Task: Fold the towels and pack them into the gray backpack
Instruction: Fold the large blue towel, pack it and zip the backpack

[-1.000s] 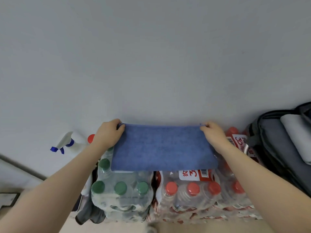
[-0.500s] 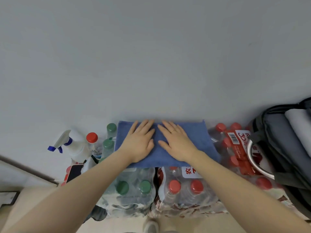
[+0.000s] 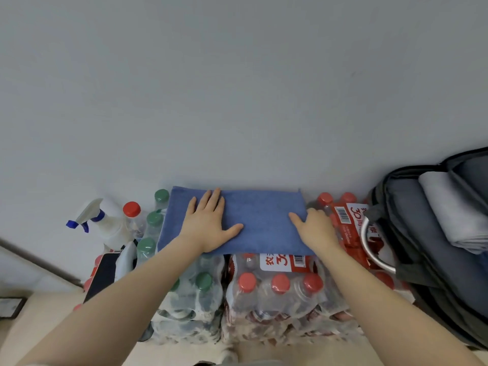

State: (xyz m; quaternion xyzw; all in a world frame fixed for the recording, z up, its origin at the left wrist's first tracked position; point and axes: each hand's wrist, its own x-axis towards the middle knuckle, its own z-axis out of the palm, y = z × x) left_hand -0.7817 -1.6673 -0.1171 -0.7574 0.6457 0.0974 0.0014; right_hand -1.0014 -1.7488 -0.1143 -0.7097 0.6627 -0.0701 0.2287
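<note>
A folded blue towel [image 3: 261, 220] lies flat on top of shrink-wrapped bottle packs, against the wall. My left hand [image 3: 208, 223] presses flat on its left part, fingers straight and spread. My right hand [image 3: 314, 228] is at the towel's right edge, thumb on top and fingers curled over the edge. The gray backpack [image 3: 412, 233] lies open at the right, with a folded white towel [image 3: 451, 210] inside it.
Under the towel are a pack of green-capped bottles [image 3: 190, 291] and a pack of red-capped bottles [image 3: 280, 289]. A spray bottle [image 3: 105, 223] and a red-capped bottle [image 3: 132, 212] stand at the left. A metal ring handle [image 3: 369, 249] lies beside the backpack.
The hands first laid the towel down and pressed its middle side by side. Since then my left hand slid left and my right hand moved to the right edge.
</note>
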